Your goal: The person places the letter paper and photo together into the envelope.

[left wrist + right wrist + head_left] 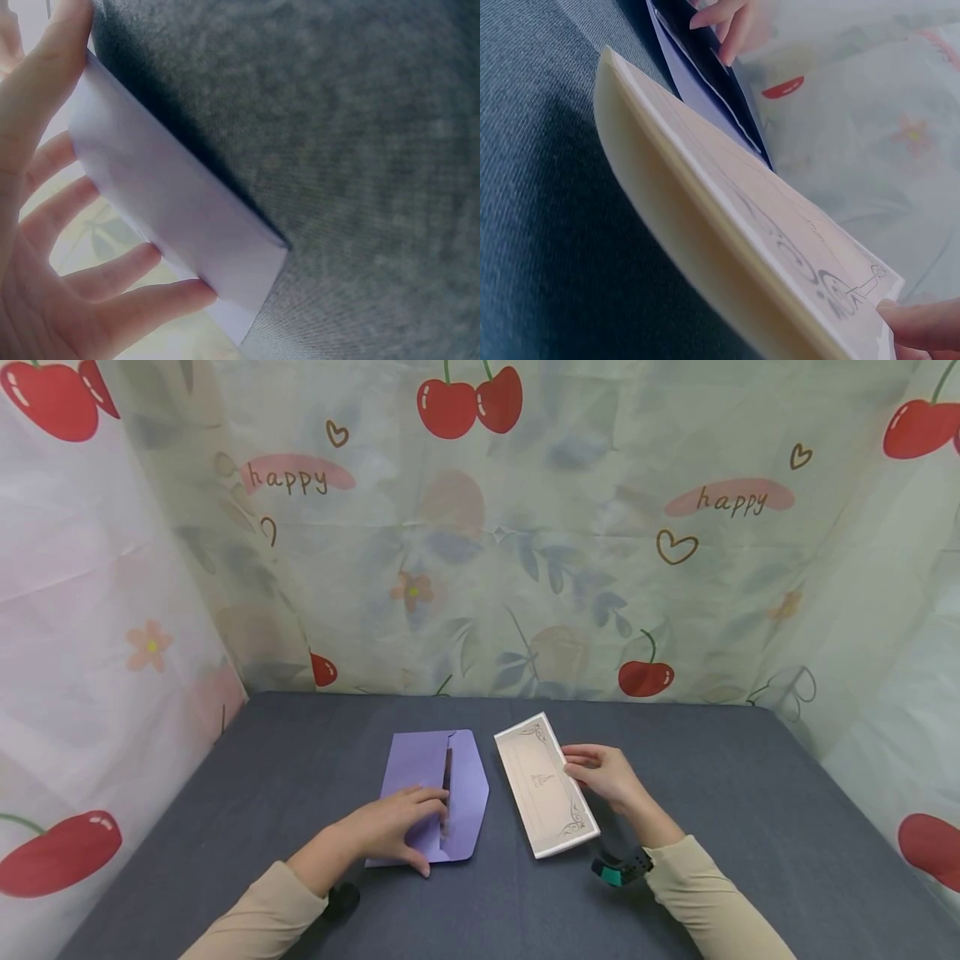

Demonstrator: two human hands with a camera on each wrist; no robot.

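A purple envelope lies on the dark cloth with its flap folded out to the right and its mouth parted. My left hand rests across it, fingertips at the mouth and thumb near the lower edge. In the left wrist view the fingers are spread, and their tips touch the envelope. To the right, my right hand pinches a folded cream card by its right edge. Scroll ornaments and a small central emblem decorate the card. Its folded layers stand slightly apart in the right wrist view.
A dark cloth covers the table. Curtains printed with cherries, hearts and flowers surround it at the back and both sides. A dark wristband with a teal part is on the right wrist.
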